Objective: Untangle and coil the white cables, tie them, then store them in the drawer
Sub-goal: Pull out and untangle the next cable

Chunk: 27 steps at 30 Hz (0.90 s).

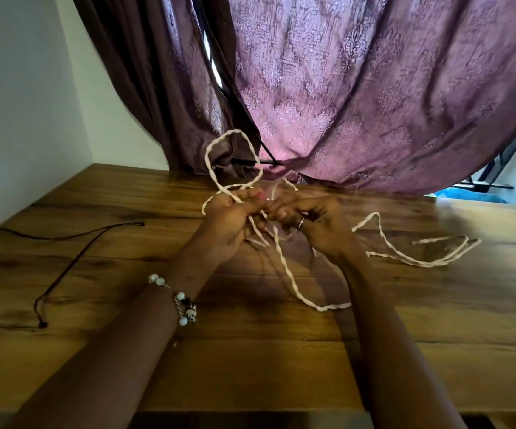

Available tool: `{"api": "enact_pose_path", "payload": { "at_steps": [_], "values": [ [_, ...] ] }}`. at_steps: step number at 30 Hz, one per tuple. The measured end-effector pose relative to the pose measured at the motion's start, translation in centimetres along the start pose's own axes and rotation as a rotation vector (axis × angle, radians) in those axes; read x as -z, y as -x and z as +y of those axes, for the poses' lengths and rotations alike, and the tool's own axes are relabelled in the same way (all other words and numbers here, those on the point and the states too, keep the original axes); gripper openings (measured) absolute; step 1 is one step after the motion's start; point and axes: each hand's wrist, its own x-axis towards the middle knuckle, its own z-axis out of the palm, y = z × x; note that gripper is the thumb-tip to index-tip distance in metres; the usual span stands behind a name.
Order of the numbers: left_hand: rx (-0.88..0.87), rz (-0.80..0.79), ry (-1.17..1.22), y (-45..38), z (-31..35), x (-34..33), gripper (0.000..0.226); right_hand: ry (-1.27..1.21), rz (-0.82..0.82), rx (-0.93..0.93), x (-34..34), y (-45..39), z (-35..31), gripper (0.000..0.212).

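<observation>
Twisted white cables [284, 267] hang tangled between both hands above the wooden table [250, 351]. My left hand [231, 221] grips several strands, and a loop [235, 156] of cable stands up from it toward the curtain. My right hand [309, 221], with a ring on one finger, pinches strands right beside the left hand. One strand drops from the hands and curves onto the table near the middle. More white cable [420, 252] lies in loose bends on the table to the right. No drawer is in view.
A thin dark cord [74, 261] lies on the table at the left. A purple patterned curtain [374, 103] hangs down to the table's far edge. A white wall stands at the left. The table's front edge runs along the bottom.
</observation>
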Motion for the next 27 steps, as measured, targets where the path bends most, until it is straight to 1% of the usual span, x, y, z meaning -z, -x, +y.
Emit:
{"api": "enact_pose_path", "payload": {
  "at_steps": [1, 3, 5, 6, 8, 9, 10, 11, 12, 14, 15, 16, 17, 18, 20, 22, 24, 26, 27],
  "values": [
    [0.011, 0.035, 0.004, 0.0, 0.3, 0.2, 0.011, 0.010, -0.037, -0.019, 0.2, 0.1, 0.1, 0.012],
    [0.043, 0.092, 0.053, -0.1, 0.9, 0.5, 0.017, -0.002, -0.057, -0.129, 1.1, 0.3, 0.4, 0.010],
    [0.084, 0.155, 0.097, -0.5, 1.7, 1.2, 0.018, -0.018, -0.085, -0.250, 2.1, 0.8, 0.4, 0.015],
    [0.100, 0.175, 0.115, -0.8, 2.1, 1.7, 0.018, -0.029, -0.137, -0.322, 2.5, 1.1, 0.4, 0.017],
    [0.116, 0.200, 0.228, -1.2, 2.7, 2.6, 0.017, 0.023, -0.346, -0.499, 3.1, 1.5, 0.2, 0.027],
    [0.116, 0.215, 0.321, -1.3, 3.1, 2.9, 0.018, 0.105, -0.475, -0.579, 3.3, 1.7, 0.4, 0.033],
    [0.109, 0.232, 0.403, -1.5, 3.4, 3.3, 0.019, 0.207, -0.570, -0.639, 3.4, 1.8, 0.5, 0.038],
    [0.100, 0.246, 0.461, -1.7, 3.7, 3.8, 0.021, 0.305, -0.601, -0.680, 3.7, 1.8, 0.9, 0.039],
    [0.092, 0.257, 0.492, -1.8, 4.0, 4.2, 0.023, 0.386, -0.558, -0.705, 4.0, 1.9, 1.1, 0.034],
    [0.093, 0.264, 0.469, -2.1, 4.2, 5.1, 0.022, 0.579, -0.381, -0.703, 4.7, 2.0, 1.3, 0.024],
    [0.099, 0.265, 0.423, -2.3, 4.2, 5.5, 0.021, 0.743, -0.303, -0.660, 5.2, 2.0, 1.8, 0.027],
    [0.105, 0.269, 0.372, -2.5, 4.1, 6.0, 0.019, 0.914, -0.265, -0.631, 5.7, 2.1, 2.3, 0.034],
    [0.111, 0.274, 0.328, -2.6, 4.1, 6.4, 0.018, 1.019, -0.251, -0.635, 6.1, 2.2, 2.8, 0.040],
    [0.117, 0.281, 0.292, -2.8, 4.0, 6.6, 0.017, 1.043, -0.251, -0.691, 6.5, 2.4, 2.9, 0.039],
    [0.135, 0.272, 0.245, -2.8, 4.0, 6.7, 0.017, 1.021, -0.230, -0.820, 6.9, 2.9, 3.1, 0.024],
    [0.153, 0.266, 0.172, -2.8, 3.9, 6.7, 0.017, 1.079, -0.132, -0.840, 7.0, 3.1, 2.9, 0.010],
    [0.163, 0.271, 0.069, -2.7, 3.6, 6.4, 0.015, 1.171, 0.034, -0.758, 6.8, 3.0, 3.1, 0.013],
    [0.149, 0.286, -0.022, -2.7, 3.3, 6.1, 0.013, 1.286, 0.145, -0.649, 6.4, 3.0, 3.6, 0.019],
    [0.136, 0.293, -0.050, -2.6, 3.2, 5.9, 0.012, 1.348, 0.193, -0.593, 6.3, 2.9, 3.8, 0.018]
  ]
}}
